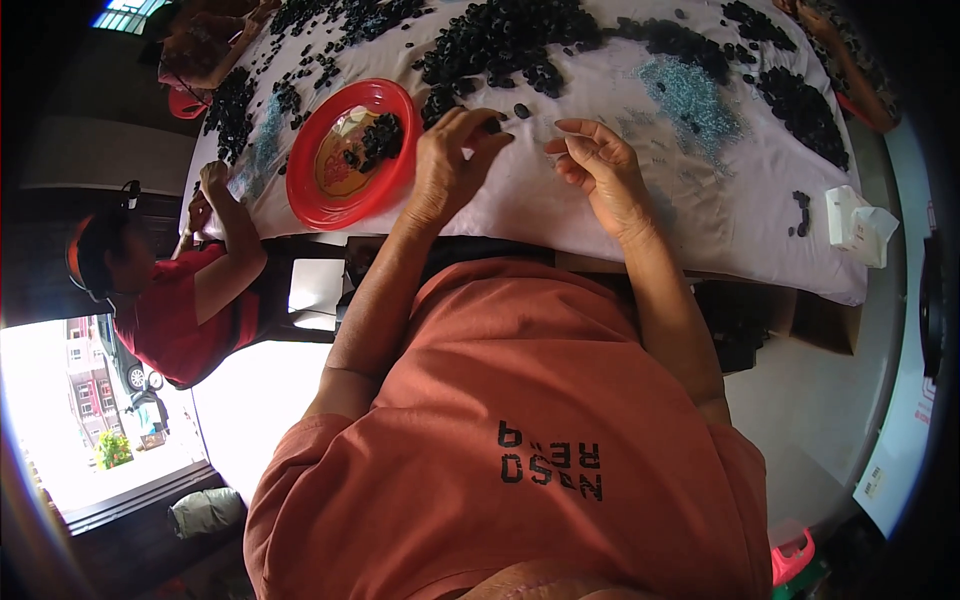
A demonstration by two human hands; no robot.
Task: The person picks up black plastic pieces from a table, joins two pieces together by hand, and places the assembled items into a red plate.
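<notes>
My left hand [452, 165] is closed, thumb and forefinger pinching a small black rounded piece [492, 125] above the white cloth. To its right, my right hand [605, 175] has its fingers curled toward the thumb; anything between them is too small to make out. The hands are apart. Just beyond them a loose black piece [521, 110] lies on the cloth. Left of my left hand sits a round red basin [300, 185] with several black pieces [380, 140] inside. A big heap of black pieces [500, 40] spreads beyond my hands.
Small pale-blue pieces [690, 105] lie scattered at the right of the white-covered table [520, 215]. A tissue box [850, 225] stands near its right edge. A person in red [190, 320] works at the left; other people's arms [850, 70] show at the far edges.
</notes>
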